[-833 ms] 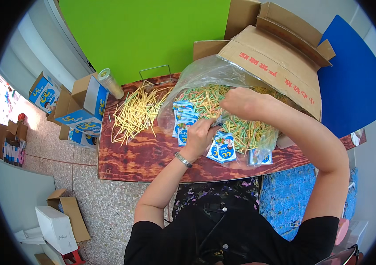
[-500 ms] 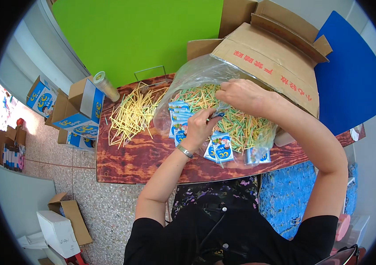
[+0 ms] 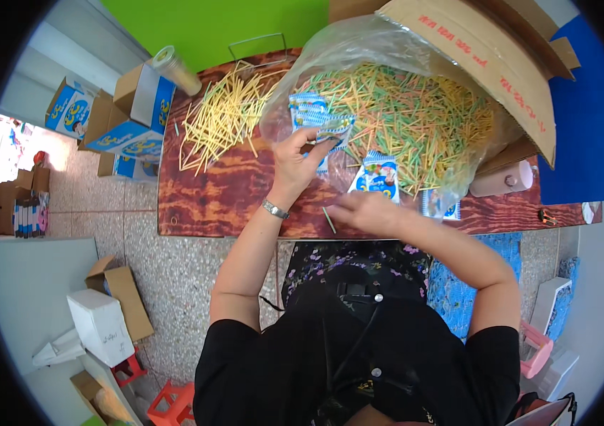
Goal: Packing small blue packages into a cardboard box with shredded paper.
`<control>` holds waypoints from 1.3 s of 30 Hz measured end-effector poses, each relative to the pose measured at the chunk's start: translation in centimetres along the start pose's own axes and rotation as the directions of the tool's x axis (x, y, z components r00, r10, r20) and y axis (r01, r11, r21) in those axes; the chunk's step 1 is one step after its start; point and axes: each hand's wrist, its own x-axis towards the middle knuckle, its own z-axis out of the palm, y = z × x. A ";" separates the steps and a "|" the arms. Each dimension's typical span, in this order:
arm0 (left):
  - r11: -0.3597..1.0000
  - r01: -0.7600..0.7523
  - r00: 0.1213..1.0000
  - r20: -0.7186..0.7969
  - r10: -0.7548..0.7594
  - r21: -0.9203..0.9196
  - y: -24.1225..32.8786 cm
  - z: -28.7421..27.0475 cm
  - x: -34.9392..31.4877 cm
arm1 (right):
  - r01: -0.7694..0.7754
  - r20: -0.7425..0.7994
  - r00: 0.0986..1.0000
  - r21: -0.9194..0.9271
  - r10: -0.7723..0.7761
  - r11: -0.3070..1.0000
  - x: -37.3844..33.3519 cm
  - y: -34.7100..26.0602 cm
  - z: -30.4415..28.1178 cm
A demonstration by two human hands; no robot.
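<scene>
My left hand (image 3: 298, 165), with a metal watch on its wrist, is closed in a pinch on a blue-and-white packet (image 3: 335, 130) above the table. Slightly blurred, my right hand (image 3: 369, 213) is low over the table's near edge. Beside its fingertips is a thin green stick (image 3: 330, 220); whether they grip it I cannot tell. Behind both hands, a clear plastic bag (image 3: 380, 39) spills a big heap of thin green, yellow and pink sticks (image 3: 415, 121). More packets (image 3: 376, 174) lie at the heap's near side, some partly behind my hands.
A pile of yellow sticks (image 3: 227, 117) lies on the left of the red-brown table (image 3: 210, 206), near a clear cylinder (image 3: 176, 69). Blue-and-white boxes (image 3: 132, 117) stand left. A large carton (image 3: 479, 53) and a pink cup-like container (image 3: 504, 179) are on the right.
My right hand has come down from the heap toward the table's near edge. My left hand has kept its packet, tilting it into fuller sight. The view has shifted, showing more floor.
</scene>
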 end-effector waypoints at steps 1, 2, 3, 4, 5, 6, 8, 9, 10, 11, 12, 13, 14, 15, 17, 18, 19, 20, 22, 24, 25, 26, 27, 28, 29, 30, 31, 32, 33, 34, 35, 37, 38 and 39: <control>0.998 -0.004 1.000 -0.013 0.003 -0.058 0.3 -0.4 -0.1 | 0.050 -0.047 0.998 0.012 -0.050 0.999 0.7 -1.1 2.3; 0.999 0.017 1.000 0.005 -0.016 -0.030 0.2 -1.0 -0.5 | -0.010 -0.015 1.000 -0.051 0.009 0.999 1.2 -2.4 3.6; 1.000 0.009 1.000 0.002 -0.009 -0.022 -0.2 -1.5 -1.0 | -0.068 0.011 0.998 -0.120 0.069 0.990 1.6 -3.4 4.8; 0.991 -0.016 1.000 0.000 0.016 0.129 -0.4 -2.0 -1.6 | -0.113 0.013 0.993 -0.079 0.114 0.990 1.9 -3.8 6.2; 0.960 -0.037 0.999 -0.001 0.039 0.277 -0.1 -2.4 -2.1 | -0.157 0.020 0.987 -0.037 0.158 0.987 2.3 -4.3 7.0; 0.970 -0.023 1.000 0.017 0.019 0.244 0.2 -2.6 -2.4 | -0.209 -0.018 0.978 -0.067 0.208 0.976 2.3 -4.9 7.5; 0.967 -0.061 0.998 0.031 0.056 0.248 0.6 -2.6 -3.2 | -0.273 -0.019 0.962 -0.065 0.272 0.960 2.4 -5.7 7.5; 0.964 -0.089 0.996 0.046 0.080 0.249 0.6 -2.5 -3.4 | -0.294 -0.025 0.956 -0.090 0.293 0.952 2.5 -5.7 7.7; 0.954 -0.150 0.989 0.044 0.143 0.259 0.9 -2.4 -3.6 | -0.292 -0.028 0.956 -0.096 0.291 0.952 2.3 -5.3 7.6; 0.954 -0.155 0.988 0.041 0.149 0.256 0.9 -2.3 -3.8 | -0.256 -0.013 0.967 -0.057 0.256 0.965 2.0 -4.8 7.3; 0.955 -0.156 0.988 0.054 0.147 0.254 0.8 -2.3 -4.0 | -0.221 0.003 0.975 -0.016 0.221 0.975 1.5 -4.2 7.0; 0.955 -0.155 0.988 0.064 0.143 0.252 0.7 -2.3 -4.2 | -0.217 0.006 0.976 -0.020 0.218 0.976 1.2 -3.8 6.0; 0.934 -0.219 0.976 0.076 0.206 0.281 0.9 -2.5 -4.2 | -0.218 -0.042 0.972 0.204 0.231 0.954 1.0 -3.4 3.9; 0.935 -0.218 0.976 0.069 0.206 0.280 1.1 -2.5 -4.2 | -0.201 -0.084 0.963 0.416 0.258 0.887 0.8 -3.2 1.2; 0.925 -0.222 0.974 0.115 0.195 0.309 1.5 -2.6 -4.3 | -0.240 -0.044 0.941 0.607 0.334 0.758 1.1 -3.4 -6.9; 0.924 -0.220 0.975 0.111 0.194 0.312 1.5 -2.7 -4.4 | -0.200 -0.120 0.932 0.615 0.341 0.763 0.9 -3.0 -9.3; 0.910 -0.253 0.965 0.144 0.217 0.327 1.5 -2.6 -4.5 | -0.163 -0.196 0.915 0.619 0.352 0.768 0.7 -2.6 -10.7; 0.896 -0.290 0.954 0.179 0.242 0.335 1.5 -2.3 -4.3 | -0.168 -0.196 0.913 0.616 0.357 0.769 0.9 -2.4 -11.5; 0.899 -0.302 0.949 0.190 0.251 0.316 1.5 -1.8 -4.5 | -0.100 -0.306 0.800 0.780 0.516 0.618 1.3 -2.2 -12.2; 0.900 -0.313 0.944 0.200 0.261 0.302 1.7 -1.3 -4.6 | 0.016 -0.409 0.761 0.788 0.504 0.616 2.4 -2.2 -11.8; 0.886 -0.350 0.931 0.213 0.295 0.305 1.8 -1.1 -4.5 | 0.133 -0.503 0.713 0.782 0.490 0.609 2.7 -2.1 -11.5; 0.869 -0.387 0.917 0.225 0.329 0.307 2.0 -0.9 -4.5 | 0.133 -0.504 0.713 0.781 0.488 0.610 2.7 -2.0 -11.1; 0.869 -0.389 0.917 0.225 0.331 0.307 2.1 -0.8 -4.4 | 0.076 -0.512 0.736 0.713 0.442 0.697 2.6 -1.8 -10.8; 0.872 -0.385 0.917 0.227 0.327 0.301 2.2 -0.8 -4.5 | 0.024 -0.513 0.762 0.633 0.395 0.774 2.7 -1.7 -10.6; 0.876 -0.382 0.918 0.229 0.324 0.294 2.3 -0.8 -4.5 | 0.027 -0.514 0.763 0.632 0.393 0.775 2.8 -1.6 -10.7; 0.875 -0.383 0.918 0.227 0.325 0.296 2.4 -0.9 -4.5 | -0.020 -0.522 0.787 0.511 0.329 0.859 2.9 -1.5 -10.9; 0.891 -0.362 0.925 0.225 0.306 0.275 2.5 -0.9 -4.5 | -0.063 -0.520 0.812 0.376 0.266 0.924 2.9 -1.4 -11.1; 0.906 -0.340 0.931 0.224 0.287 0.253 2.6 -0.9 -4.5 | -0.063 -0.520 0.812 0.375 0.266 0.925 3.0 -1.3 -11.1; 0.905 -0.342 0.931 0.224 0.289 0.253 2.8 -0.9 -4.5 | -0.083 -0.525 0.824 0.259 0.213 0.962 3.0 -1.1 -11.1; 0.908 -0.328 0.935 0.228 0.273 0.260 2.9 -1.1 -4.5 | -0.098 -0.523 0.837 0.141 0.158 0.985 3.1 -1.0 -11.1; 0.911 -0.314 0.939 0.231 0.256 0.269 3.0 -1.2 -4.5 | -0.095 -0.525 0.837 0.141 0.156 0.985 3.2 -0.9 -11.4; 0.916 -0.301 0.944 0.222 0.245 0.265 2.9 -1.5 -4.6 | -0.161 -0.566 0.803 0.094 0.186 0.982 3.0 -0.7 -12.3; 0.922 -0.286 0.948 0.214 0.234 0.260 2.9 -1.7 -4.7 | -0.156 -0.567 0.803 0.095 0.182 0.983 2.6 -0.4 -12.1; 0.920 -0.286 0.949 0.212 0.234 0.266 2.9 -1.8 -4.8 | -0.198 -0.459 0.841 0.228 0.285 0.953 2.2 0.1 -11.5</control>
